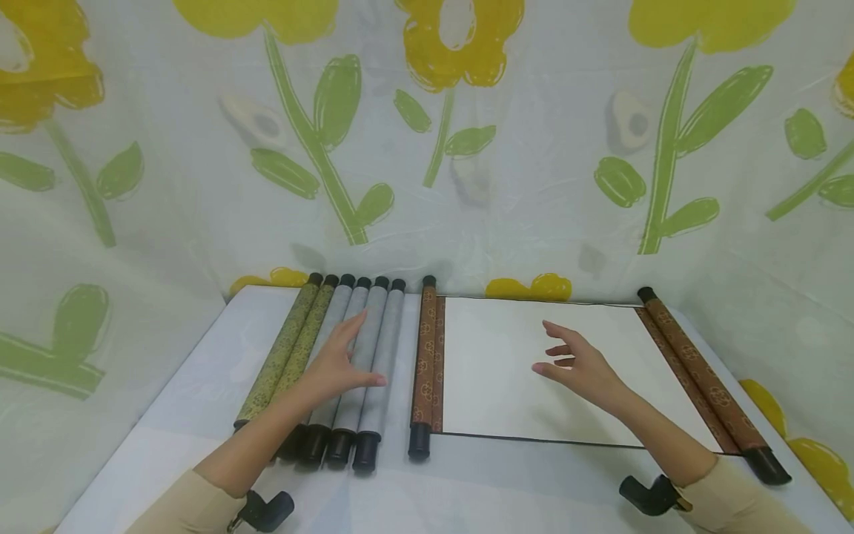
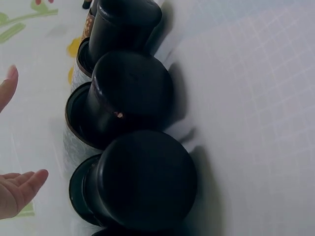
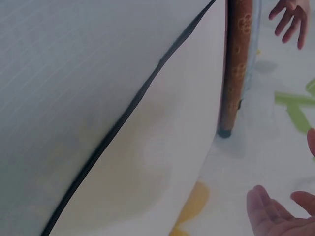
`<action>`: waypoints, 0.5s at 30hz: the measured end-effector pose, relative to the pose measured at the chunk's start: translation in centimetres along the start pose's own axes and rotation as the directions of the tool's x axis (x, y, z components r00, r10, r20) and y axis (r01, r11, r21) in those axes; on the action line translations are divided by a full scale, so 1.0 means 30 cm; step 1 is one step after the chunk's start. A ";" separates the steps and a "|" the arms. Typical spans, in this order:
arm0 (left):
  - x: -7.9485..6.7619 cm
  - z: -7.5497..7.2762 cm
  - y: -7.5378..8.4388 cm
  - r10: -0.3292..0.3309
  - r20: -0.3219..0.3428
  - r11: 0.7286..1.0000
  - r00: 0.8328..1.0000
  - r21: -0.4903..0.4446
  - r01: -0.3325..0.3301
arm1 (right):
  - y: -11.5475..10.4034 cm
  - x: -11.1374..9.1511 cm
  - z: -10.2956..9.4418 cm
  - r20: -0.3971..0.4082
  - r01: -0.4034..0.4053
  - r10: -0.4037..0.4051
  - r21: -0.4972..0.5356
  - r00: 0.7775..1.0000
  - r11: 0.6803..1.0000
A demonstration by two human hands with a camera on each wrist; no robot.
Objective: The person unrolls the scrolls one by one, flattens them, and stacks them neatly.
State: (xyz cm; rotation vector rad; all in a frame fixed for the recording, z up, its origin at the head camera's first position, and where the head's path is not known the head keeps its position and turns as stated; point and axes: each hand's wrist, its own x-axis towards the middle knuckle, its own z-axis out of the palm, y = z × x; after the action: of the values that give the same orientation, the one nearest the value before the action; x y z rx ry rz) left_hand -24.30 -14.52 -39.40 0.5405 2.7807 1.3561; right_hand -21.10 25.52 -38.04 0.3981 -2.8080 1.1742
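My left hand (image 1: 333, 368) hovers over a row of rolled scrolls, thumb and fingers spread, holding nothing. Several scrolls in that row are grey (image 1: 371, 341); two at its left are yellow-green patterned (image 1: 283, 356). Their black end knobs (image 2: 147, 179) fill the left wrist view. Above the white sheet (image 1: 507, 363) of an unrolled scroll is my right hand (image 1: 580, 368), also without anything in it, fingers slightly bent and apart from the thumb. Brown flower-patterned rolls, one on the left (image 1: 424, 356) and one on the right (image 1: 707, 371), bound that sheet.
A white-covered table (image 1: 494, 482) carries all the scrolls. Behind it hangs a pale cloth (image 1: 534, 185) printed with yellow flowers and green leaves. Black angled pieces, left (image 1: 267, 512) and right (image 1: 649, 495), sit at my wrists.
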 end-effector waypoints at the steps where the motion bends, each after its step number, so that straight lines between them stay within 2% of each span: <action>1: 0.000 -0.001 -0.003 -0.006 0.005 1.000 1.000 0.009 0.006 | -0.009 0.004 0.008 0.002 0.007 -0.007 0.007 1.000 1.000; 4: 0.001 -0.004 -0.008 -0.023 0.016 0.998 1.000 0.054 0.022 | -0.033 0.016 0.033 0.008 0.023 -0.024 0.030 1.000 0.999; 15: 0.009 -0.005 -0.021 -0.082 0.057 0.993 0.995 0.090 0.077 | -0.113 0.075 0.133 0.050 0.065 -0.070 0.090 0.996 0.994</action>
State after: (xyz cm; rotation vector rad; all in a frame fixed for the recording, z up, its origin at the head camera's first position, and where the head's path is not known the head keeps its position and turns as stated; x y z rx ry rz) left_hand -24.77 -14.91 -39.74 0.4589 2.7915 1.1875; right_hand -22.23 19.94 -38.16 0.5346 -2.7696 1.2953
